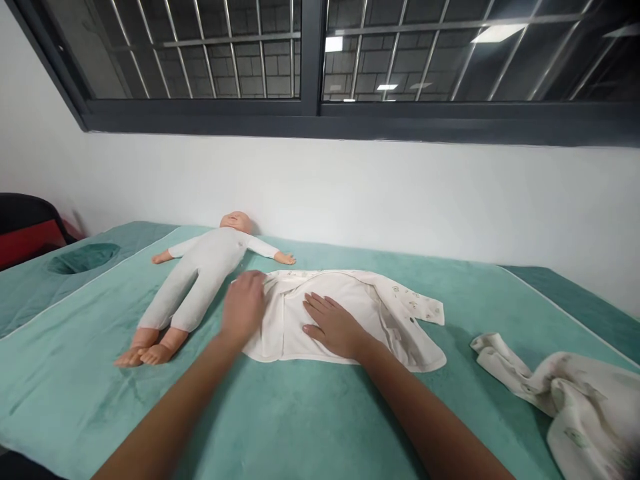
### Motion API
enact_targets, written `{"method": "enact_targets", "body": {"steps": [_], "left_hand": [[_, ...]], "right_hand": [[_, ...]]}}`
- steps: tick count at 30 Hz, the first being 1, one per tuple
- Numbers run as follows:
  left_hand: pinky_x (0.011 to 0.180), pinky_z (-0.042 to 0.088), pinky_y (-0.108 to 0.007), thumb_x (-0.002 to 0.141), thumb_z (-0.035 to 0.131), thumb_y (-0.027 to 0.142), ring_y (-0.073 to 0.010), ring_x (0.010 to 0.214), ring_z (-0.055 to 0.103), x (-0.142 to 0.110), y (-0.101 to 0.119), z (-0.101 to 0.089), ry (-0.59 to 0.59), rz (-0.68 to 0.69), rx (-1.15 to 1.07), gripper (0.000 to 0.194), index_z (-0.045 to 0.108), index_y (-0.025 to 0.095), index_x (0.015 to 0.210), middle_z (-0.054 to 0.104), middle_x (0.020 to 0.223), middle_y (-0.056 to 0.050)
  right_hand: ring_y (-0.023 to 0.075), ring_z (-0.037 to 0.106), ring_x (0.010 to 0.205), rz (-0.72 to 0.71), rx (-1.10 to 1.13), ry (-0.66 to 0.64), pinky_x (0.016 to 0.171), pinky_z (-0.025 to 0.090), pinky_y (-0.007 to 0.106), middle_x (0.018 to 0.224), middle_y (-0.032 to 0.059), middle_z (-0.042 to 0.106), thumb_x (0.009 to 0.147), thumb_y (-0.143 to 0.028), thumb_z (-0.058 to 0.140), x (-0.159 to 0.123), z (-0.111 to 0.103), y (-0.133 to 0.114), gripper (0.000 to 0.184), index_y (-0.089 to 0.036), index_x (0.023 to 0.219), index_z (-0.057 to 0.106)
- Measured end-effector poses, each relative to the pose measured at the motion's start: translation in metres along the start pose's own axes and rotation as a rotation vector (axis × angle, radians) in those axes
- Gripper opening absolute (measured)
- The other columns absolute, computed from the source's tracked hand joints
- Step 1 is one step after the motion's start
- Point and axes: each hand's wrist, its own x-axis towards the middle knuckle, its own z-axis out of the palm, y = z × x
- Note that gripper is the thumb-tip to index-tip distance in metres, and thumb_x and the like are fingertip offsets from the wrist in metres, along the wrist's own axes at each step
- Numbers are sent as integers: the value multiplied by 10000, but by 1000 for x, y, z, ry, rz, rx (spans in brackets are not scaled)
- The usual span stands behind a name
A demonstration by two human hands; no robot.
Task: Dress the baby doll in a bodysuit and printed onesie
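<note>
A small white baby shirt (pixel 400 313) with a sparse print lies spread open on the green-covered bed, one sleeve reaching to the right. My right hand (pixel 337 327) rests flat on the inside of it, fingers stretched out. At the shirt's left edge my left hand (pixel 244 303) is closed, with its fingers curled down over the cloth; the fingertips are partly hidden. Just left of that hand a baby doll (pixel 213 260) in a white bodysuit lies on its back, arms out, with bare hands and feet.
A crumpled printed white garment (pixel 575 393) lies at the right front of the green cover (pixel 310 420). On the far left the bed has a round hole (pixel 84 259). A black and red chair (pixel 30 230) stands beyond it. Behind are a white wall (pixel 350 193) and a barred window (pixel 200 53).
</note>
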Motion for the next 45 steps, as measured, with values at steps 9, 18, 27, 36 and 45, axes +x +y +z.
{"method": "enact_targets", "body": {"steps": [9, 18, 27, 36, 45], "left_hand": [[1137, 289, -461, 971, 374, 318, -227, 1312, 432, -44, 62, 21, -76, 422, -375, 333, 585, 182, 1189, 541, 1371, -81], [1057, 364, -410, 895, 545, 360, -225, 1265, 434, -63, 117, -3, -196, 588, -548, 386, 530, 239, 1261, 544, 1336, -60], [729, 410, -335, 897, 476, 106, -181, 855, 522, -66, 179, 5, -116, 625, -337, 128, 557, 191, 845, 574, 888, -29], [700, 402, -328, 947, 393, 189, -170, 785, 506, -71, 173, -5, -87, 618, -539, 192, 583, 194, 917, 577, 827, -27], [642, 442, -294, 930, 430, 172, -157, 705, 537, -69, 174, -4, 65, 515, -611, 176, 603, 177, 905, 612, 752, -28]], "right_hand": [[204, 574, 1140, 377, 320, 378, 1006, 410, 343, 1219, 62, 650, 953, -371, 318, -55, -52, 43, 405, -206, 1115, 651], [288, 622, 863, 1126, -25, 415, 732, 438, 378, 965, 135, 675, 786, -572, 506, -150, -75, 143, 499, -153, 1037, 607], [207, 648, 870, 764, 427, 1077, 809, 512, 356, 1000, 93, 677, 751, -338, 548, -141, -63, 173, 380, -172, 1093, 560], [321, 482, 1207, 774, -37, 971, 1055, 340, 518, 1260, 200, 539, 750, -176, 462, -141, -58, 166, 439, -103, 1172, 554], [252, 405, 1340, 557, -225, 261, 1101, 303, 454, 1416, 136, 490, 984, -367, 258, -110, -33, 134, 466, -152, 1302, 522]]}}
